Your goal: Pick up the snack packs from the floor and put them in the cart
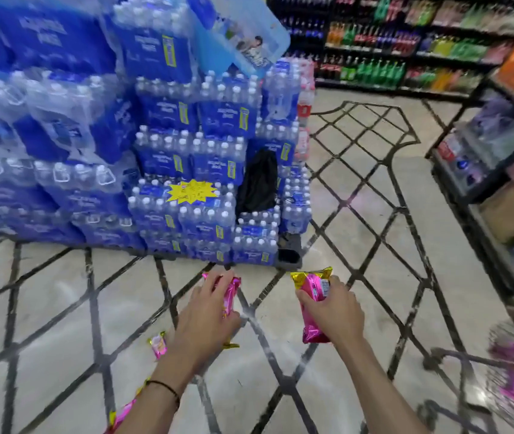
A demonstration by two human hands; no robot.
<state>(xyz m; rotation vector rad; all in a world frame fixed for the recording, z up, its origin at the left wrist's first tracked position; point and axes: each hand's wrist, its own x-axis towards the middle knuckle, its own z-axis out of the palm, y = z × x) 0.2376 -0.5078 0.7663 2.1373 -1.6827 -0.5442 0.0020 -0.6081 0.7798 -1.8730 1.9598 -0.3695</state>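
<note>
1. A loose pack (158,345) lies on the floor just left of the left wrist. A second floor pack (124,413) sits at the bottom edge, partly hidden by the forearm.
2. The left hand (205,317) curls round a pink snack pack (230,291) whose long axis points away from the person.
3. The right hand (335,311) grasps another pink pack (311,308) round its middle, with the gold end farthest from the person.
4. The cart (468,358), blurred at the lower right, lies to the right of both hands. The right hand is nearer, so its pack probably goes in first.
</note>
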